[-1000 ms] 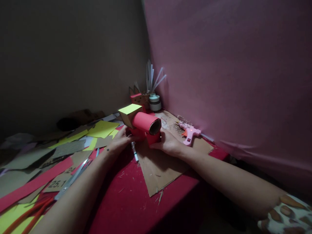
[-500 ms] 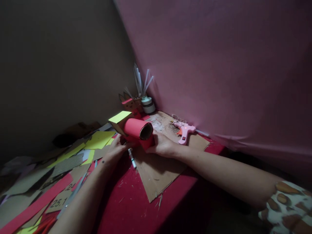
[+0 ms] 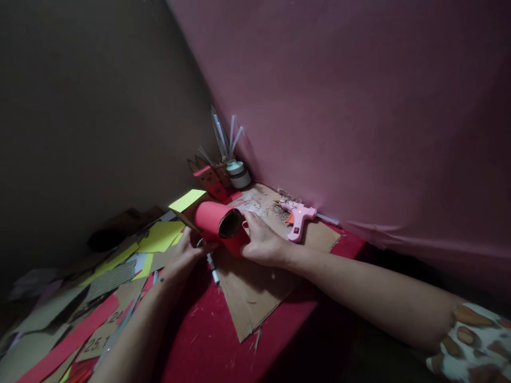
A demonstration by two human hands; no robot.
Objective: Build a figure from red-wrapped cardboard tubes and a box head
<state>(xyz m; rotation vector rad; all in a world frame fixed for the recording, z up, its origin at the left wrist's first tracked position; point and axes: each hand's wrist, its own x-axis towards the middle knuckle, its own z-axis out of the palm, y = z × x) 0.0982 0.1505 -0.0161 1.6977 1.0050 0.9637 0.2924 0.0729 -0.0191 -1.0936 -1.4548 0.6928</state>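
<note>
Between my hands is a cardboard craft piece: a red paper-covered tube [image 3: 211,215] with its open end towards me, joined to a cardboard part with a yellow-green top [image 3: 187,200]. My left hand [image 3: 190,249] grips its lower left side, thumb reaching under the tube. On the right side, my right hand [image 3: 263,242] has its fingers and thumb against the red paper. The far side of the piece and some fingertips are hidden. Just below my left hand a white marker-like stick [image 3: 213,268] lies by a cardboard sheet [image 3: 259,298].
A pink glue gun [image 3: 298,215] lies right of my hands. Behind stand a lidded jar [image 3: 238,174] and a holder with several white sticks [image 3: 221,135]. Paper and cardboard scraps [image 3: 112,276] cover the left of the red table [image 3: 199,340]. A pink wall rises behind.
In the view, both hands and the craft piece have shifted slightly left and down. The background has shifted a little too. My grip looks nearly the same.
</note>
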